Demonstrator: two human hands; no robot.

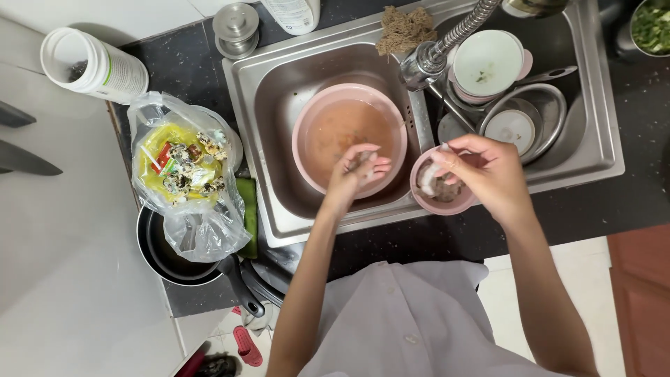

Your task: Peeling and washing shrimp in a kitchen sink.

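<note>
My left hand (359, 171) hovers over the near rim of a pink basin (317, 115) of murky brownish water in the left sink bowl, fingers curled around a small pale piece. My right hand (485, 171) pinches a pale, soft piece at the edge of a small pink bowl (447, 204), which rests on the sink's front ledge and holds more pale pieces. What the pieces are is too blurred to tell.
A steel faucet (436, 52) reaches over the double sink (244, 77). Stacked bowls and a steel dish (520, 115) fill the right bowl. A plastic bag of scraps (185, 174) sits over a black pan (164, 255) on the left counter, behind it a white canister (91, 63).
</note>
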